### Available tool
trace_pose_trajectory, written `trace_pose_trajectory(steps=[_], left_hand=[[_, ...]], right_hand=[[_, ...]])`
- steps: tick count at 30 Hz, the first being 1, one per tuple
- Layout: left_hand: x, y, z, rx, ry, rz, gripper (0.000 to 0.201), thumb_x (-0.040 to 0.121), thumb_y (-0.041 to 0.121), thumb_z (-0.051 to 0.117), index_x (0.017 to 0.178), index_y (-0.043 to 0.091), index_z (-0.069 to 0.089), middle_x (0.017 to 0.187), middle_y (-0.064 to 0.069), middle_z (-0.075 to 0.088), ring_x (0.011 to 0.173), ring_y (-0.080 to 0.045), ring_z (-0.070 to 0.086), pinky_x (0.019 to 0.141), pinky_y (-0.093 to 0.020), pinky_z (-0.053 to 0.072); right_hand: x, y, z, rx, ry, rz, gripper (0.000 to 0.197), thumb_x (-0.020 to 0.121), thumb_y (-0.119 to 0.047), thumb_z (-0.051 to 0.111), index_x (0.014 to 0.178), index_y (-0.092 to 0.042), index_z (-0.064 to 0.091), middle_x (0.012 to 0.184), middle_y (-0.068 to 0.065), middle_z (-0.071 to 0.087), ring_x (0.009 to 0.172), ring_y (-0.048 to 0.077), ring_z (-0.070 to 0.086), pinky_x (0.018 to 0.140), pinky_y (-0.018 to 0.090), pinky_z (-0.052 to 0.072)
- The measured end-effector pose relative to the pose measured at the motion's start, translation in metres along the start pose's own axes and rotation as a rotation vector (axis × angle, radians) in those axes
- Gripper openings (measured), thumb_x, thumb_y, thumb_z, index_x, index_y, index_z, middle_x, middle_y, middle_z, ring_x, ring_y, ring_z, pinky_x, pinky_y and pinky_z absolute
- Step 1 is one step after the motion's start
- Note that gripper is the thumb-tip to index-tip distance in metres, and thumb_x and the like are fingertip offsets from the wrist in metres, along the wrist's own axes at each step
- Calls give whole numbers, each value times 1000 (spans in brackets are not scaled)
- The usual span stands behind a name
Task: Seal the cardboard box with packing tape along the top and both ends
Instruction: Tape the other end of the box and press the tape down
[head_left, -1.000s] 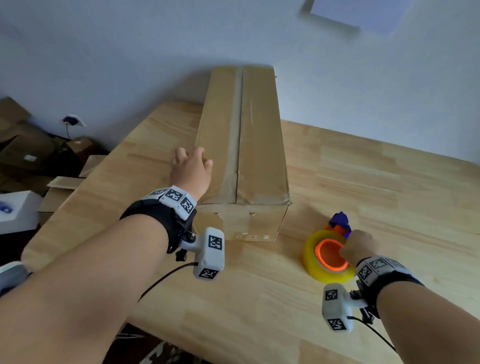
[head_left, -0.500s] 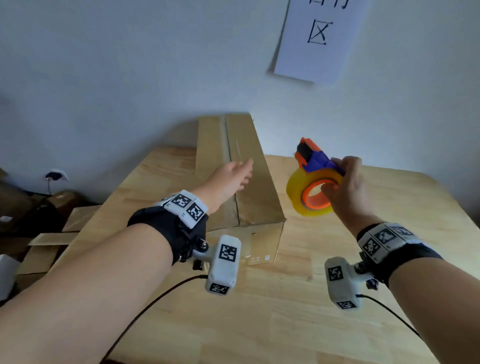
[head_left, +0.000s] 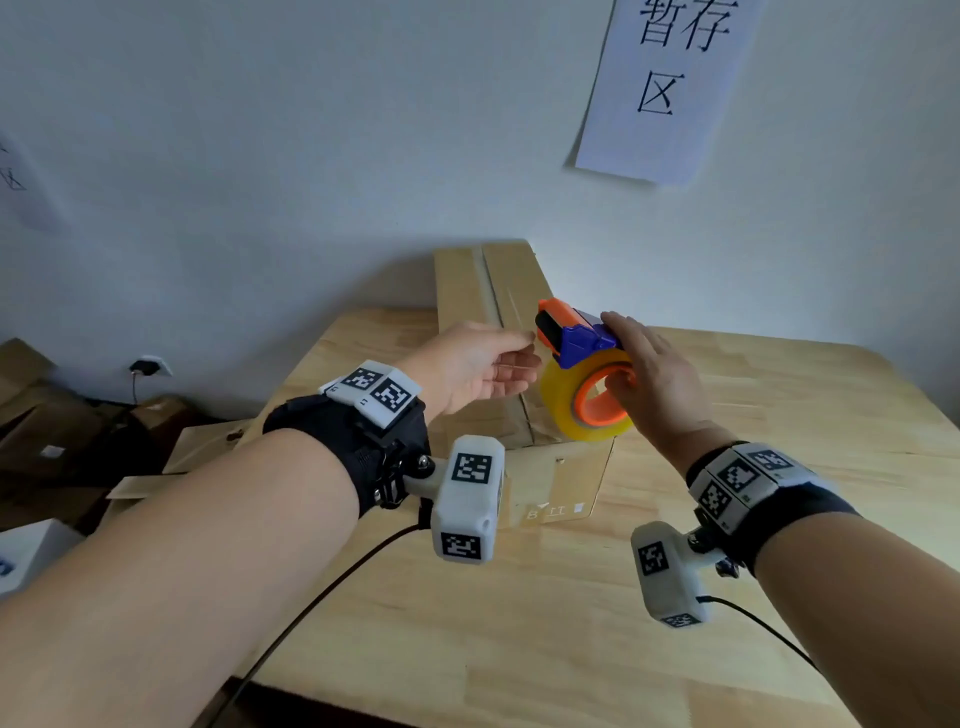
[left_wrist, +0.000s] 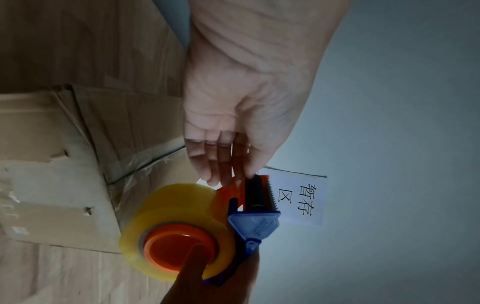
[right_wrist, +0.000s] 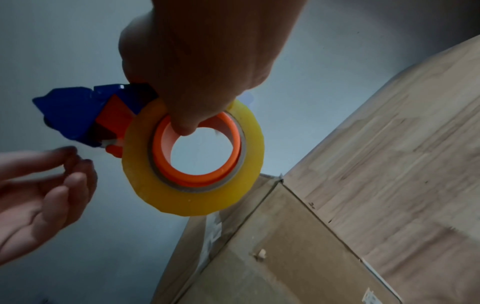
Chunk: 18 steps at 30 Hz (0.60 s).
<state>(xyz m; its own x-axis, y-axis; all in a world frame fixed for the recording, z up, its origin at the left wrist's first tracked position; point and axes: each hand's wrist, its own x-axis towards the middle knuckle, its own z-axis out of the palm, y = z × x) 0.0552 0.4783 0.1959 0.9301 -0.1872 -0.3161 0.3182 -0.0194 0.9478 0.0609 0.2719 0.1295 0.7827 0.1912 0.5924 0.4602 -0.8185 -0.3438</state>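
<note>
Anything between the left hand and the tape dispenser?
Nothing: in the left wrist view the left hand has its fingers reaching the tape dispenser; actual contact is unclear.

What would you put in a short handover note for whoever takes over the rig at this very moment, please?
Right hand: grips the tape dispenser, thumb in the orange core, held in the air above the box near end.
Left hand: holds nothing, fingers straight, reaching at the dispenser's cutter end.
Box: closed, lying lengthwise on the table; an older strip already runs along its top seam.
Done: dispenser picked up.
Left: pull the tape free, then tape the top and both ends.
</note>
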Motion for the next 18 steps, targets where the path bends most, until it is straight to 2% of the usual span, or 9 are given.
trace_pose_trajectory(steps=[4, 7, 8, 10, 12, 13, 15, 17, 18], left_hand=[[1, 10, -3, 71, 61, 27, 14, 92, 5, 54, 78, 6, 55, 76, -10, 62, 67, -19, 62, 66, -28, 54], [4, 21, -1, 184, 61, 78, 18, 91, 1, 50, 74, 8, 54, 70, -9, 59, 59, -17, 60, 47, -20, 53], [5, 24, 0, 229, 51, 91, 18, 90, 1, 49, 74, 8, 53, 69, -8, 58, 58, -16, 61, 48, -21, 53], [8, 30, 5, 330, 19, 122, 18, 90, 1, 47, 74, 8, 51, 71, -8, 56, 62, -16, 61, 63, -26, 58], [7, 35, 10, 455, -35, 155, 19, 90, 3, 47, 73, 9, 51, 73, -7, 57, 68, -15, 60, 72, -28, 55], [5, 38, 13, 525, -73, 174, 20, 91, 4, 47, 73, 10, 51, 74, -6, 59, 70, -14, 60, 73, -26, 55], [2, 46, 15, 702, -150, 215, 19, 92, 7, 48, 73, 11, 50, 79, -6, 61, 76, -14, 62, 70, -23, 55], [0, 55, 15, 887, -164, 255, 16, 92, 8, 48, 76, 8, 50, 83, -9, 62, 77, -19, 63, 65, -22, 54], [-1, 60, 13, 961, -144, 272, 13, 91, 8, 47, 79, 7, 51, 82, -10, 62, 73, -19, 62, 62, -21, 52]], right_hand=[[-5, -12, 9, -5, -15, 31, 63, 69, 4, 65, 130, -5, 55, 127, 16, 61, 111, 36, 61, 83, 40, 51], [-3, -20, 15, 72, -124, 190, 57, 69, -4, 68, 123, -9, 51, 118, 12, 63, 102, 34, 60, 76, 36, 47], [-2, -23, 17, 159, -172, 239, 55, 69, -5, 69, 118, -9, 47, 111, 12, 62, 96, 34, 59, 75, 36, 47], [-3, -26, 20, 386, -260, 293, 61, 70, -4, 72, 118, -12, 37, 103, 7, 59, 85, 27, 58, 71, 36, 48], [-4, -28, 23, 574, -291, 301, 85, 69, -4, 78, 135, -19, 27, 104, -4, 57, 88, 16, 58, 76, 31, 51], [-4, -30, 24, 646, -289, 306, 95, 68, -6, 81, 141, -21, 22, 106, -11, 54, 94, 13, 57, 81, 29, 52], [-3, -35, 26, 776, -222, 323, 88, 67, -9, 85, 135, -21, 30, 105, -14, 55, 97, 11, 59, 85, 33, 53], [-1, -38, 29, 814, -129, 325, 74, 66, -8, 85, 124, -18, 39, 97, -10, 57, 83, 0, 59, 76, 23, 52], [1, -39, 29, 802, -106, 326, 74, 67, -7, 84, 124, -17, 39, 94, -8, 57, 79, -3, 59, 71, 16, 50]])
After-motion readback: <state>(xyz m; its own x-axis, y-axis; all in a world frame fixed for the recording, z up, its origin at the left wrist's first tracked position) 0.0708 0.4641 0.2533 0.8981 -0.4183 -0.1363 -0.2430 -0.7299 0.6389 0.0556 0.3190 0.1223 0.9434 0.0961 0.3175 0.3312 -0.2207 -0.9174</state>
